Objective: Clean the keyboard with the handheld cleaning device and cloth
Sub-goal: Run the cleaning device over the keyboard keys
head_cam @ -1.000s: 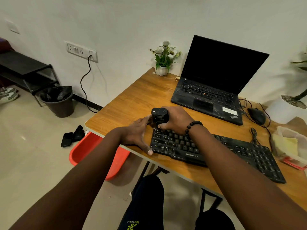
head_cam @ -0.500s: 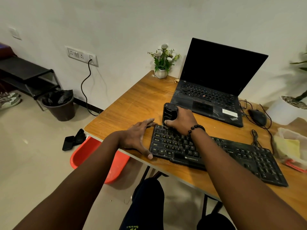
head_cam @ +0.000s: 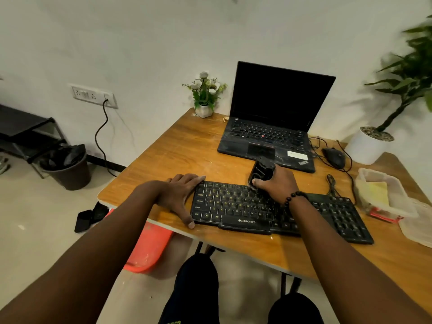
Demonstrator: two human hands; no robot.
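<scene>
The right hand (head_cam: 278, 183) grips the device (head_cam: 260, 173) on the keyboard (head_cam: 236, 209)'s back rows, mid-length. Uncleaned keys probably run rightward along its length. The left hand (head_cam: 178, 195), flat, steadies its left end.

Head camera looks forward and down (wide-angle) over the desk (head_cam: 233, 160).

Wooden table (head_cam: 177, 150) with keyboard (head_cam: 236, 210), laptop (head_cam: 268, 136), mouse (head_cam: 334, 157), flowerpot (head_cam: 203, 111).

Glossy wooden table (head_cam: 187, 146), matt plastic keyboard (head_cam: 233, 206)
</scene>
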